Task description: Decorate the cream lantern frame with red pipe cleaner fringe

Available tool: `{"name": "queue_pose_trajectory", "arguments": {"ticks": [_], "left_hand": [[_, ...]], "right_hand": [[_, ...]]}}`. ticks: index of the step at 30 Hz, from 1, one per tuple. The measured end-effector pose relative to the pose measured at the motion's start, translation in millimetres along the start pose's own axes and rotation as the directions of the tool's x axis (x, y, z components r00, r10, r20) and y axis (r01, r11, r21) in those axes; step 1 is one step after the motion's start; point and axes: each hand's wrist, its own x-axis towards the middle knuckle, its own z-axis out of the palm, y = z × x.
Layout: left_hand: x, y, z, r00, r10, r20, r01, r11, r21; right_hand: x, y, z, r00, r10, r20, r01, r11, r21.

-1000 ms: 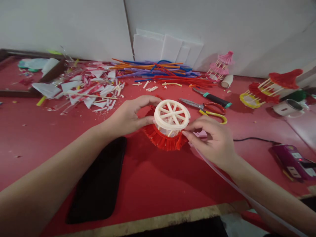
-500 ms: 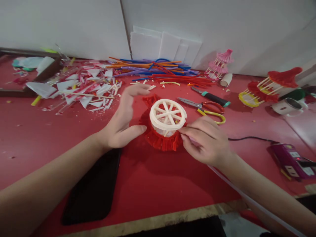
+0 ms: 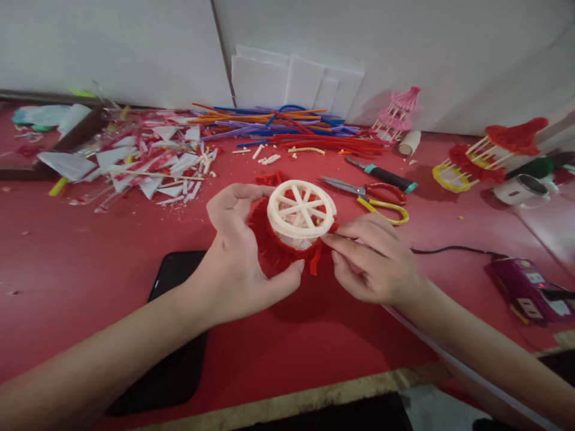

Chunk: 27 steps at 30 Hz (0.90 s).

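Scraps (image 3: 155,161) behind, phone (image 3: 173,374) partly under left forearm (image 3: 135,343); white spoked ring (image 3: 302,208) over red fringe (image 3: 272,255) (left fingers (image 3: 245,194) spread, right fingers' (image 3: 353,249) grip unclear).

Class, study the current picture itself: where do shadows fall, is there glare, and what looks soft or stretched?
Head view: dark shadow on the red table near the spoked model, another on the wall beside the pink tower; pale sheen on the table's right, no harsh glare. Head view: the scrap pile looks soft, and the red tower seems stretched sideways.
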Motion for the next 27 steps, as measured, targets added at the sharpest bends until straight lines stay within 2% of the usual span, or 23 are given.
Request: {"name": "queue_pose_trajectory", "arguments": {"ticks": [7,13,17,27], "left_hand": [[-9.2,3.1,15.7,0.994,0.005,-0.109,0.001,0.998,0.055],[-5.5,3.4,13.1,0.997,-0.021,-0.070,0.024,0.999,0.037],[-3.4,5.4,14.1,0.994,-0.029,-0.103,0.036,0.997,0.071],[-3.1,8.1,15.7,0.995,-0.044,-0.094,0.054,0.993,0.108]], "right_hand": [[-0.4,-1.0,-0.2,1.000,-0.002,0.001,0.002,1.000,-0.014],[-1.0,-0.5,-1.0,1.000,-0.012,0.004,0.012,1.000,-0.013],[-0.5,-1.4,-0.3,1.000,-0.006,-0.004,0.006,1.000,0.002],[-1.0,-11.0,3.3,0.994,0.114,-0.001,-0.112,0.980,0.166]]}}
